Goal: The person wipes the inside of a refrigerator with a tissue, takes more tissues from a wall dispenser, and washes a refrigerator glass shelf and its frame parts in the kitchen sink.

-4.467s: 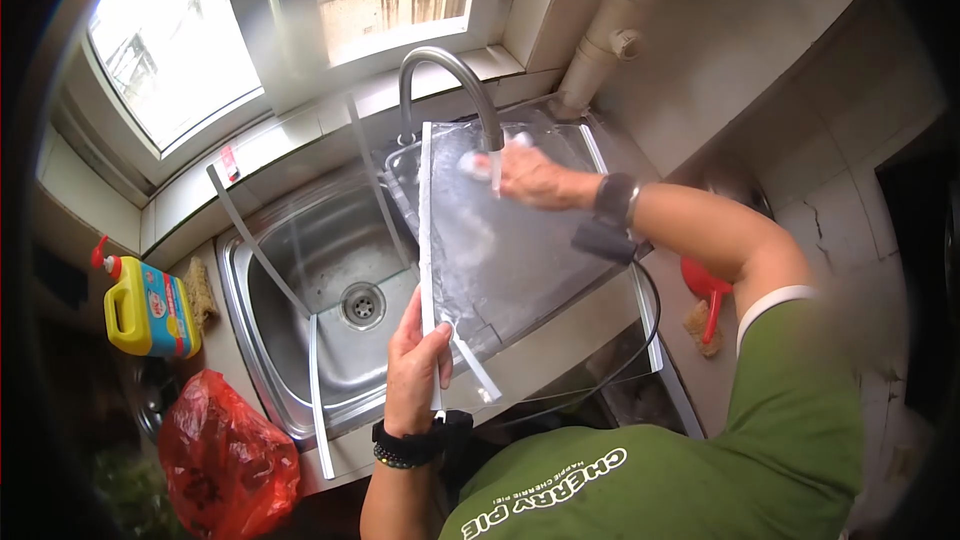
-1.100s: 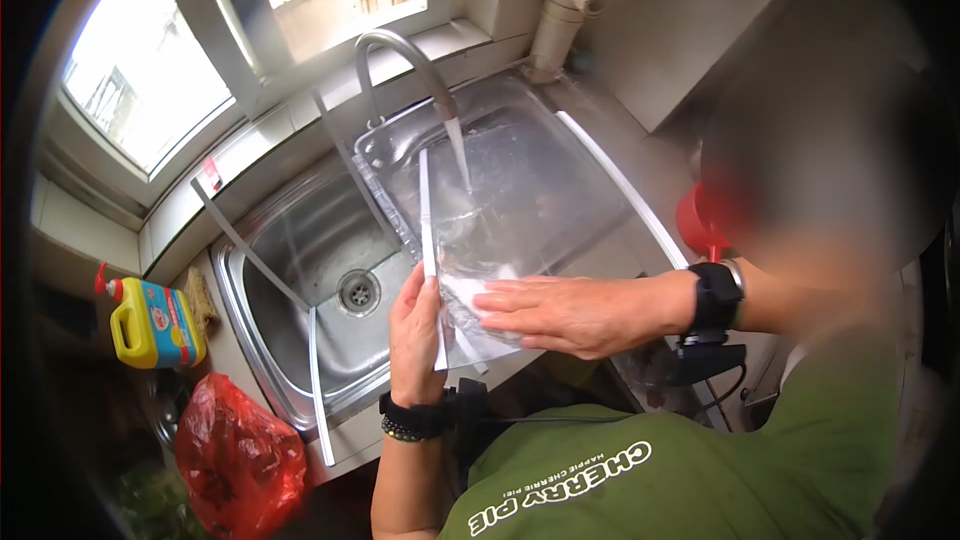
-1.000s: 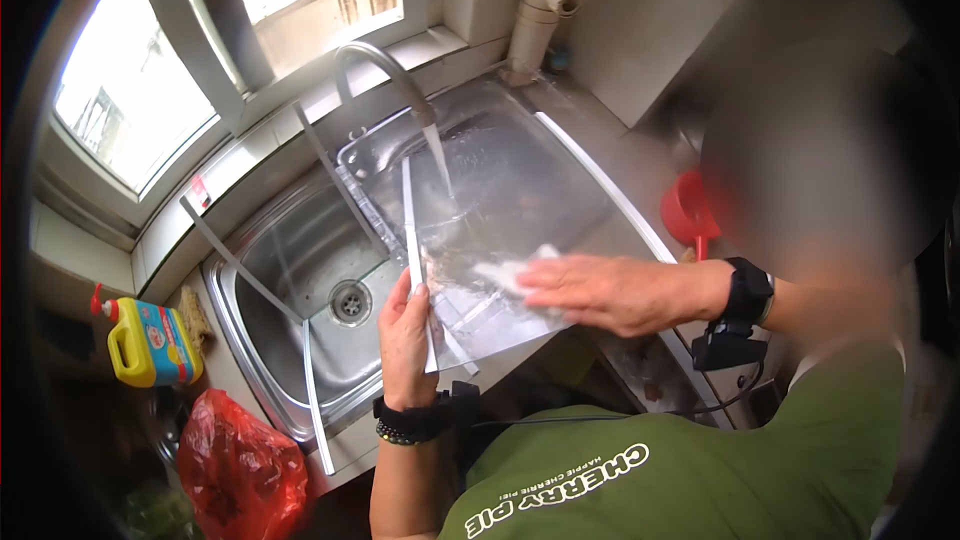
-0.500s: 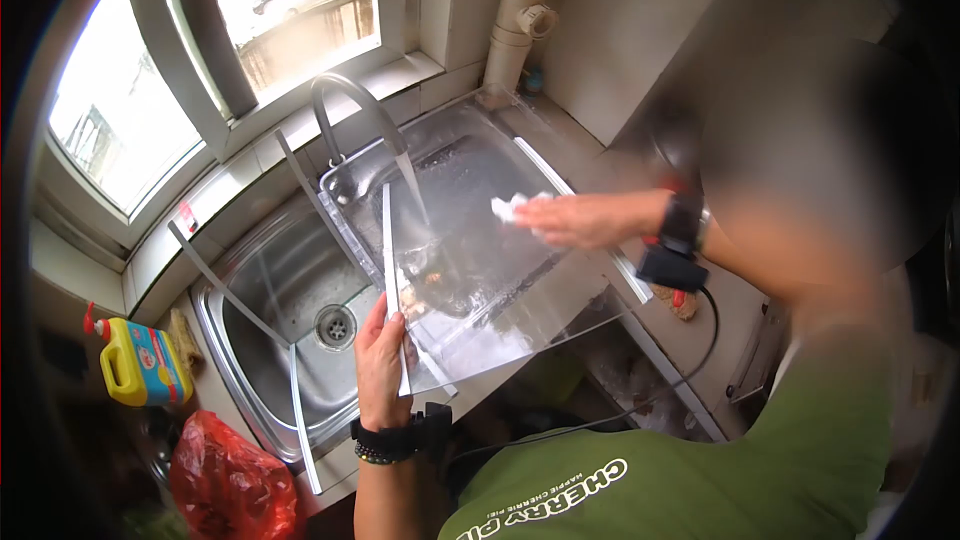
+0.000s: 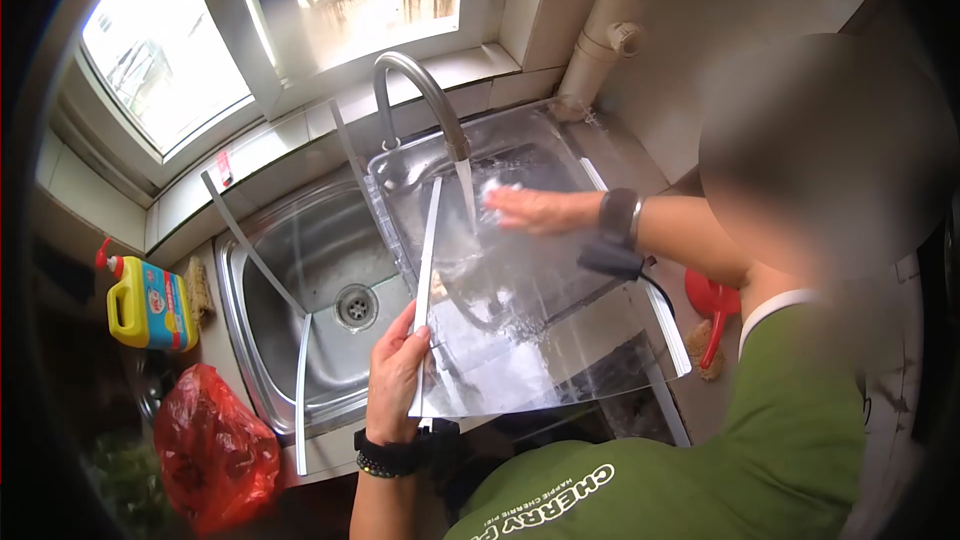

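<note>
A clear plastic panel (image 5: 530,350) with white edge strips lies tilted over the right sink basin. My left hand (image 5: 397,380) is closed on its near-left corner, with the thumb on the white strip (image 5: 430,250). A white wad (image 5: 497,198), cloth or tissue, sits under the fingers of my right hand (image 5: 550,212), pressed to the panel's wet upper part. Beside that hand, water runs from the curved faucet (image 5: 430,90) onto the panel and spreads over it.
A second clear panel with white strips (image 5: 302,390) leans across the left basin (image 5: 250,330). Left of the sink are a yellow soap bottle (image 5: 150,308) and a red plastic bag (image 5: 215,450). A red scoop (image 5: 712,335) lies at right; a window (image 5: 375,10) stands behind.
My right hand, with the white wad, has moved along the panel toward the running water. The panel's near right corner has swung lower. My left hand keeps its grip. The camera view has shifted.
</note>
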Motion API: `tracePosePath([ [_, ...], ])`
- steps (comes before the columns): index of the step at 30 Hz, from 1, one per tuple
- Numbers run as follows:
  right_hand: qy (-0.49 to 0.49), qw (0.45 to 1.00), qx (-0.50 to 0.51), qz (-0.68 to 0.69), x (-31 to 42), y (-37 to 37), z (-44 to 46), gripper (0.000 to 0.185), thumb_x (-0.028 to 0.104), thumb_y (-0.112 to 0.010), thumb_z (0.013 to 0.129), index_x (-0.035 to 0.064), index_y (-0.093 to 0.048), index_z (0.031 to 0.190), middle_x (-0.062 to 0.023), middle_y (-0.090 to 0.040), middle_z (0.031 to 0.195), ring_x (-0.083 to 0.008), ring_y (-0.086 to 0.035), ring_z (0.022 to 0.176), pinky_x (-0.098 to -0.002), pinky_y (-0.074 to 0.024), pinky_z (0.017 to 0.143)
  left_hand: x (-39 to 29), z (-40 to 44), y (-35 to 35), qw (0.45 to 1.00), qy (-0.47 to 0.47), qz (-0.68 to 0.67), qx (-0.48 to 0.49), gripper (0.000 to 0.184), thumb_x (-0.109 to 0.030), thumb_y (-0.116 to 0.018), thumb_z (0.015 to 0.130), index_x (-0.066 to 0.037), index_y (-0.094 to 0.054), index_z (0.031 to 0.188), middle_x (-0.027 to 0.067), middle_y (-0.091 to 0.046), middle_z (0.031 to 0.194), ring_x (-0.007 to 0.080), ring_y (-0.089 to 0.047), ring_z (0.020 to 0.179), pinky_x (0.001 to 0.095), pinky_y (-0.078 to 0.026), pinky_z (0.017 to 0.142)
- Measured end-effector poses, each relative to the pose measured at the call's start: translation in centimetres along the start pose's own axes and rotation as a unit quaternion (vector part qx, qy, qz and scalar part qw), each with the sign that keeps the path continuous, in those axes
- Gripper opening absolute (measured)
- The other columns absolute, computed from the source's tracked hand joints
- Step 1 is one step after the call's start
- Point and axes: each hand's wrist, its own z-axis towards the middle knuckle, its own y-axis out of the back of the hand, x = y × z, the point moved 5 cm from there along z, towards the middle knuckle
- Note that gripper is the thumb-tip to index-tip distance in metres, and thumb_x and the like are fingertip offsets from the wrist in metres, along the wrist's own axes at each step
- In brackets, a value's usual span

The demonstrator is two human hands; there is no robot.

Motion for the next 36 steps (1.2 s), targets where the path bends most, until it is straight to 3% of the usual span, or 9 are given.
tracePosePath([
  [4,0.148,0.988,0.027,-0.020,12.6,-3.2,0.0,0.058,0.036,-0.036,0.096,-0.0002,-0.024,0.139,-0.0241,-0.020,0.145,-0.0350,-0.017,0.136,-0.0402,-0.0140,0.112,0.0,0.0,0.0,1.000,-0.001,-0.015,0.003,0.042,-0.003,-0.045,0.091,0.008,-0.038,0.131,0.0112,-0.058,0.114,0.0126,-0.058,0.096,0.0241,-0.046,0.083],
  [8,0.181,0.983,0.013,-0.010,13.5,-1.8,-2.0,0.052,0.027,-0.042,0.095,-0.0001,-0.030,0.137,-0.0247,-0.027,0.142,-0.0356,-0.025,0.133,-0.0378,-0.0218,0.110,0.3,0.1,0.3,1.000,-0.007,-0.003,0.028,0.041,-0.005,-0.046,0.091,0.007,-0.040,0.130,0.0109,-0.058,0.114,0.0119,-0.057,0.098,0.0233,-0.045,0.084],
  [12,-0.026,0.996,-0.023,-0.088,7.0,0.7,-4.9,0.039,0.012,-0.043,0.093,0.0002,-0.040,0.130,-0.0241,-0.037,0.136,-0.0366,-0.042,0.123,-0.0400,-0.0342,0.103,0.6,0.3,0.8,0.999,-0.007,0.030,0.027,0.041,-0.007,-0.046,0.092,0.009,-0.039,0.129,0.0109,-0.058,0.113,0.0121,-0.058,0.096,0.0233,-0.047,0.082],
  [16,-0.061,0.994,-0.036,-0.082,5.5,1.2,-8.3,0.036,0.010,-0.043,0.092,-0.0004,-0.043,0.127,-0.0233,-0.038,0.136,-0.0353,-0.040,0.125,-0.0389,-0.0343,0.103,0.3,0.2,0.7,0.989,0.026,0.140,0.033,0.043,-0.008,-0.048,0.092,0.008,-0.038,0.131,0.0115,-0.057,0.116,0.0122,-0.056,0.099,0.0239,-0.045,0.085],
  [17,-0.071,0.994,-0.045,-0.072,5.6,1.1,-9.1,0.036,0.011,-0.044,0.093,0.0023,-0.044,0.128,-0.0213,-0.039,0.136,-0.0344,-0.038,0.126,-0.0385,-0.0323,0.104,0.4,0.5,0.8,0.992,0.001,0.127,0.022,0.051,-0.013,-0.053,0.089,0.005,-0.036,0.134,0.0006,-0.059,0.080,0.0051,-0.052,0.063,0.0186,-0.042,0.056],
  [21,-0.087,0.993,-0.069,-0.030,7.7,1.8,-11.6,0.039,0.014,-0.045,0.092,0.0022,-0.043,0.128,-0.0204,-0.038,0.137,-0.0347,-0.037,0.126,-0.0387,-0.0332,0.103,-1.8,0.9,1.9,0.930,0.055,0.359,0.057,0.052,-0.018,-0.056,0.089,0.000,-0.038,0.134,-0.0017,-0.051,0.057,0.0050,-0.043,0.044,0.0218,-0.036,0.040],
  [26,-0.093,0.993,-0.071,-0.007,8.4,2.5,-13.7,0.040,0.010,-0.048,0.090,0.0051,-0.045,0.129,-0.0176,-0.039,0.138,-0.0318,-0.035,0.129,-0.0377,-0.0321,0.105,-8.2,9.1,7.1,0.924,-0.134,0.356,-0.035,0.067,-0.029,-0.058,0.088,0.001,-0.027,0.139,0.0070,-0.058,0.096,0.0126,-0.057,0.084,0.0252,-0.047,0.067],
  [29,-0.095,0.992,-0.082,0.002,9.2,2.6,-15.1,0.039,0.008,-0.048,0.090,0.0063,-0.045,0.129,-0.0158,-0.039,0.138,-0.0307,-0.033,0.130,-0.0373,-0.0306,0.106,-9.3,15.4,8.4,0.940,-0.050,0.337,-0.031,0.088,-0.043,-0.061,0.083,0.000,-0.013,0.143,0.0154,-0.025,0.146,0.0247,-0.028,0.132,0.0401,-0.027,0.103],
  [36,-0.080,0.991,-0.104,0.018,9.2,2.4,-15.8,0.040,0.007,-0.046,0.091,0.0074,-0.043,0.130,-0.0153,-0.039,0.138,-0.0305,-0.032,0.131,-0.0373,-0.0318,0.106,-9.1,22.6,9.0,0.950,-0.097,0.296,-0.020,0.083,-0.030,-0.068,0.080,0.006,-0.021,0.139,0.0178,-0.034,0.141,0.0246,-0.034,0.129,0.0344,-0.027,0.104],
])
